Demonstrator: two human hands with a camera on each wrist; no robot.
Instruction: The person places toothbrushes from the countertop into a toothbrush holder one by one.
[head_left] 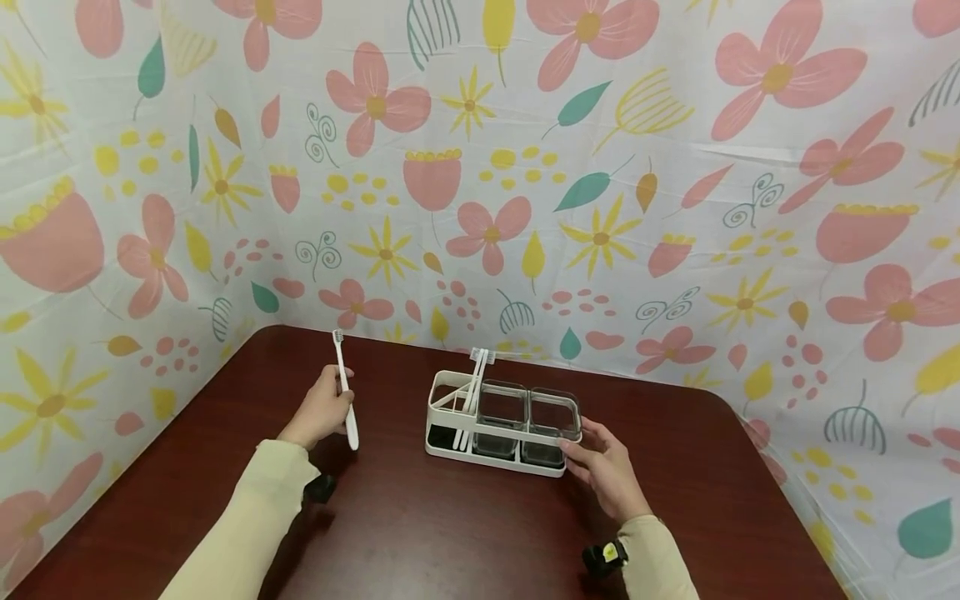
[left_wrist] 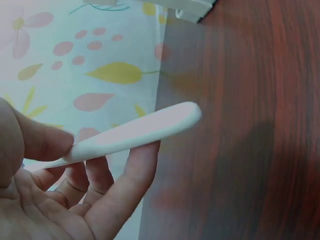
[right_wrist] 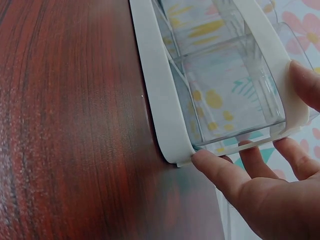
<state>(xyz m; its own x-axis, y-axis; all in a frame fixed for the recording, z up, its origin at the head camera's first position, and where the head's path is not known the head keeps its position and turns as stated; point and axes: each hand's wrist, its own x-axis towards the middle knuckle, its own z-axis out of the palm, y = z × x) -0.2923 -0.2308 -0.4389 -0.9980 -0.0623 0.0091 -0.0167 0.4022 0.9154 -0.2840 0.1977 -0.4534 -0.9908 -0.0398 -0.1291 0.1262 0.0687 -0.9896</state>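
Observation:
A white toothbrush (head_left: 345, 392) is pinched in my left hand (head_left: 322, 410), bristle end up, above the left part of the table. Its thick handle end (left_wrist: 165, 121) juts past the thumb and fingers in the left wrist view. At the centre stands a white toothbrush holder (head_left: 504, 429) with two clear cups (head_left: 553, 414) in its right compartments. White toothbrushes (head_left: 476, 379) lean in the left compartment; their exact number is hard to tell. My right hand (head_left: 603, 467) grips the holder's right end, thumb on the upper rail (right_wrist: 280, 65) and fingers around the end.
The holder rests on a dark red-brown wooden table (head_left: 450, 533) with rounded back corners. Behind and to the sides hangs a white flower-printed cloth (head_left: 487, 183). Dark bands with small devices (head_left: 603, 557) sit on both wrists.

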